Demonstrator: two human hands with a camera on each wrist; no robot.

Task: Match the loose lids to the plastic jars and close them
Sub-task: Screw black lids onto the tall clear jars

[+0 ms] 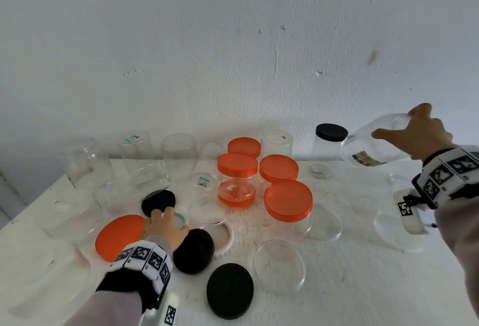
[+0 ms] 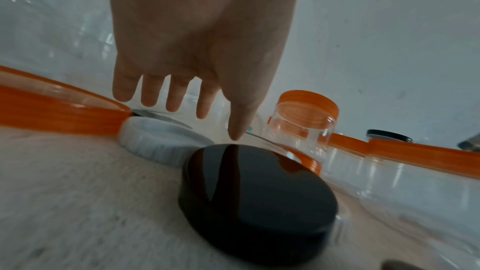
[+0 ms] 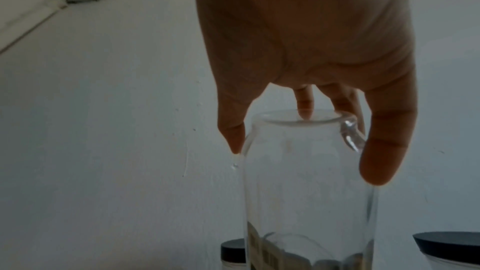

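Observation:
My right hand [image 1: 396, 125] holds a clear lidless jar [image 1: 375, 144] tilted in the air at the back right, above the table. In the right wrist view the fingers and thumb of this hand [image 3: 303, 151] curl round the end of the jar [image 3: 306, 192]. My left hand [image 1: 166, 218] reaches over a small white lid [image 1: 180, 219] at the front left. The left wrist view shows that hand [image 2: 197, 122] with straight fingers just above the white lid [image 2: 161, 143], holding nothing, and a black lid [image 2: 254, 192] lying nearer the wrist.
Loose black lids [image 1: 158, 202] [image 1: 194, 250] [image 1: 229, 290], an orange lid [image 1: 119, 237] and clear lids [image 1: 278, 265] lie on the white table [image 1: 337, 287]. Orange-lidded jars [image 1: 287, 206] stand mid-table. Clear jars [image 1: 85, 162] line the wall, with a black-lidded jar [image 1: 331, 139] at the back right.

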